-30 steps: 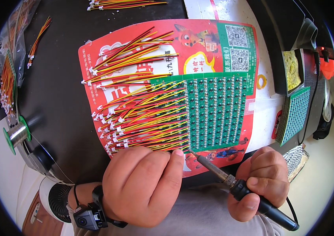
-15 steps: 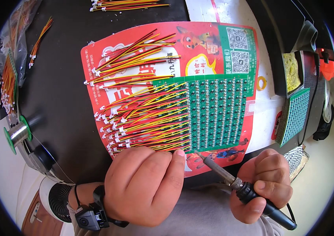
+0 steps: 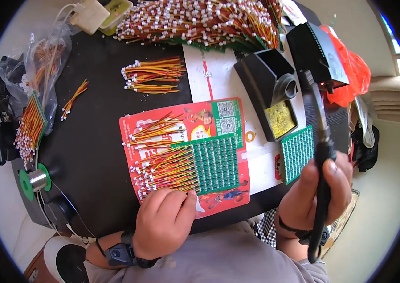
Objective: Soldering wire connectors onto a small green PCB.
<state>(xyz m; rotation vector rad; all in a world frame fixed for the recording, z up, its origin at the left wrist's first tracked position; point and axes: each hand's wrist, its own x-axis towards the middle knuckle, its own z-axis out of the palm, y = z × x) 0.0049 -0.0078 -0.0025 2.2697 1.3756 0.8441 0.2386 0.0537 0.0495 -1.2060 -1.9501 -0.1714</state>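
A soldering iron [image 3: 323,188] stands nearly upright in my right hand [image 3: 315,191], its hot end pointing up beside the black iron holder [image 3: 259,75]. My left hand [image 3: 166,221] is closed at the lower left edge of a green circuit board panel [image 3: 216,162]; its fingertips touch down by the lowest row, and what they pinch is hidden. Red, yellow and black wires [image 3: 169,169] with white plugs run leftward from the panel's left columns. Loose wires [image 3: 157,126] of the same kind lie above them. A red printed sheet [image 3: 242,198] lies under the panel.
A yellow sponge [image 3: 281,119] sits in the holder's tray, near a black box [image 3: 315,54] with a red light. Stacked green panels [image 3: 298,153] lie right. Wire bundles [image 3: 155,75] and a large wired pile [image 3: 200,21] are farther back. A solder spool [image 3: 35,181] stands left.
My right hand has lifted the soldering iron away from the panel's lower edge and turned its tip upward, toward the holder. My left hand stays at the panel; the view now takes in more of the table.
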